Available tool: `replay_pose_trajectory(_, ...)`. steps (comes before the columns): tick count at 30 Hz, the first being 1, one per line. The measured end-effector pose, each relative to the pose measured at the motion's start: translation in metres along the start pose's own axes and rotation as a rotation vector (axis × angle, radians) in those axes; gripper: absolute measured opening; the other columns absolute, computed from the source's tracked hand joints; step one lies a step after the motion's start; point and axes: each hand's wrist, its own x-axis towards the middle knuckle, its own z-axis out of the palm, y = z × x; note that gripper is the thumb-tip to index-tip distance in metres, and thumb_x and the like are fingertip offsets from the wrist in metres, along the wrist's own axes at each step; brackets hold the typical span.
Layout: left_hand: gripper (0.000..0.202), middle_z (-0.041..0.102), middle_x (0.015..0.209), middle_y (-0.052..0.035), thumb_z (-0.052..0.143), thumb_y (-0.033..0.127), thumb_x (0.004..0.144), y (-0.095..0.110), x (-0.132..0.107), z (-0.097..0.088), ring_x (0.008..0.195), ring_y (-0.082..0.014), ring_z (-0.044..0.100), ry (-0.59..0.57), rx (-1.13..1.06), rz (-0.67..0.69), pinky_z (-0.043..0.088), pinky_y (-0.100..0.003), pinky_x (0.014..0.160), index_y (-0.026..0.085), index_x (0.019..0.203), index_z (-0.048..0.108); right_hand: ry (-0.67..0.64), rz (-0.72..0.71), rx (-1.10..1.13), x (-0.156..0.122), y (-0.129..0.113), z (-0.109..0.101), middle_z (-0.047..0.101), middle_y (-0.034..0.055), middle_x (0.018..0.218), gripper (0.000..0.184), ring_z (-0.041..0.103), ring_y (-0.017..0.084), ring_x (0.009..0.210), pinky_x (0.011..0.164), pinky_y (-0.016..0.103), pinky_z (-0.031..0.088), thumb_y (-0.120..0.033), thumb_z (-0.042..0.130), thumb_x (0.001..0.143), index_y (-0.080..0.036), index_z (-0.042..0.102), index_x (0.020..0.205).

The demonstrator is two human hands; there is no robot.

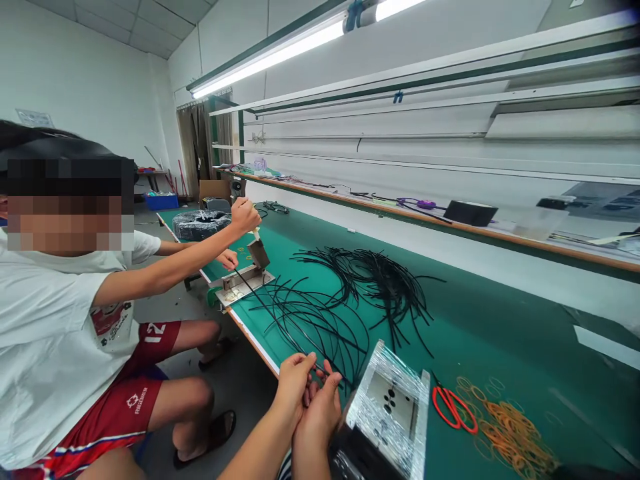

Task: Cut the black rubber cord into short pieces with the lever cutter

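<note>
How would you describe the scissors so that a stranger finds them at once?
On the green tabletop, go to the near right, where a loose pile of rubber bands lies. The scissors are just left of that pile, between it and the shiny wrapped box. Bright red looped handles set them apart.

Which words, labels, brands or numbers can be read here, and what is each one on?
"RIGORER": the co-worker's red shorts, below a round logo.
"12": the same shorts, on the other leg.
Shirt print: some script-like lettering, too small to read.
Wall notice: too small and blurred to read.
</note>
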Motion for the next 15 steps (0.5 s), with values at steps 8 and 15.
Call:
replay_pose_trajectory(8,0.043,0.046,0.041,0.0059,0.075,0.048,0.065,-0.002,0.004,0.003,0.026,-0.0063,0.038,-0.001,0.010,-0.004,0.016,-0.017,0.028,0.019,0.058,0.045,0.094,0.144,0.064,-0.008,-0.015,0.007,0.063,0.0091,0.091,0.068,0.064,0.020,0.075,0.061,0.031,0.051,-0.065,0.051,0.075,-0.014,0.058,0.120)
replay_pose_trajectory(15,0.034,0.044,0.041,0.0068,0.072,0.038,0.074,-0.001,0.007,0.007,0.025,-0.0057,0.036,-0.057,0.089,-0.102,0.015,-0.018,0.028,0.018,0.060,0.048,0.290,0.187,0.144,-0.014,-0.038,0.017,0.054,0.0040,0.085,0.043,0.057,0.016,0.063,0.055,0.031,0.048,-0.049,0.043,0.080,-0.020,0.059,0.107)
